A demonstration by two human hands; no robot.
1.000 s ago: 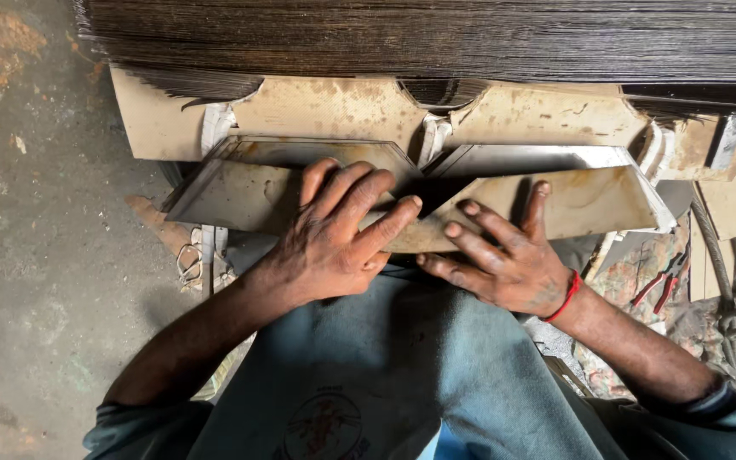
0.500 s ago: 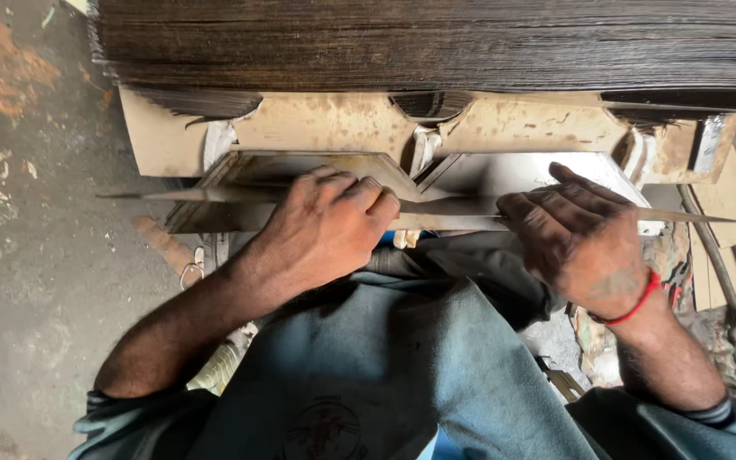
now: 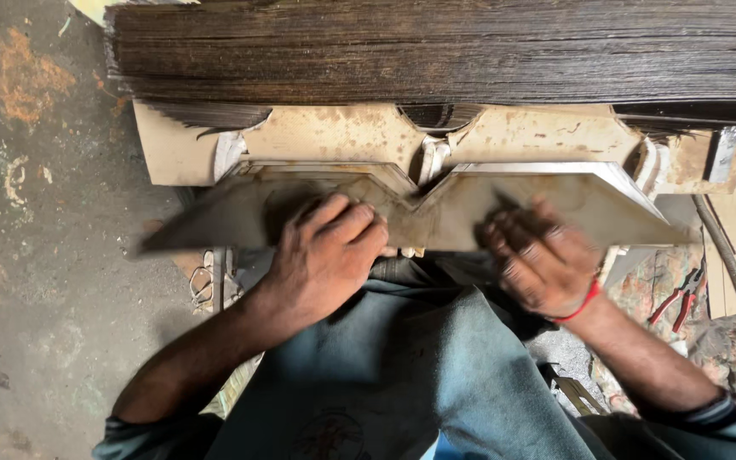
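Left hand: my left hand (image 3: 327,249) lies at about 8 o'clock from the centre of view, fingers curled narrow over the near edge of the cut sheet, gripping it.
Right hand: my right hand (image 3: 540,260) sits at about 4 o'clock, blurred; the fingers (image 3: 513,247) are spread and pressed on the sheet's face. Whether they clamp its edge I cannot tell.
Wristband: a red band (image 3: 583,303) circles my right wrist.
Cut sheet: the cut sheet (image 3: 436,213) is a long tan board with slanted ends and a V notch at its middle, spanning from 9 o'clock to 3 o'clock just above my lap, between both hands.
Below it: more cut blanks (image 3: 342,136) of the same outline lie flat toward 12 o'clock, just beyond the held one.
Stack: a tall dark stack of sheets (image 3: 436,51) fills the 12 o'clock edge.
Lap: my blue-grey garment (image 3: 385,375) covers 6 o'clock.
Pliers: red-handled pliers (image 3: 683,298) lie at 3 o'clock, apart from my right hand.
Floor: stained grey floor (image 3: 36,255) spreads at 9 o'clock.
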